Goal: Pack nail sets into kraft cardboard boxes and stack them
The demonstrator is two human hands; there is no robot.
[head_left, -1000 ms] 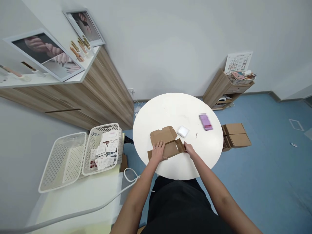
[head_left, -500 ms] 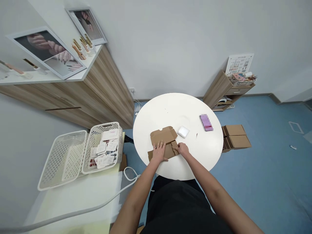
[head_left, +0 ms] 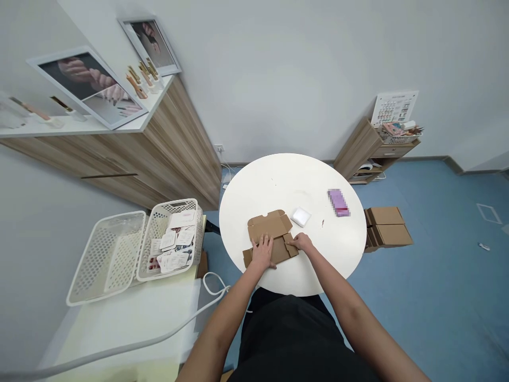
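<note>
A brown cardboard box (head_left: 269,225), unfolded, lies on the round white table (head_left: 254,183). My left hand (head_left: 262,252) rests on its left part with the fingers spread flat. At the right edge of the cardboard, my right hand (head_left: 301,242) has its fingers closed on a small side flap. A small white packet (head_left: 301,216) lies just beyond the right hand, apart from it. Farther right on the table is a purple pixelated item (head_left: 339,202).
White baskets (head_left: 169,240) stand at the left, one holding packs and cards. A wood-grain cabinet (head_left: 178,143) rises behind them. Folded brown boxes (head_left: 387,225) sit right of the table. A small shelf unit (head_left: 368,143) stands against the back wall. A grey cable (head_left: 159,339) crosses lower left.
The whole view has shifted slightly. The left hand stays flat on the cardboard. The right hand stays at the side flap, its fingers a little differently placed.
</note>
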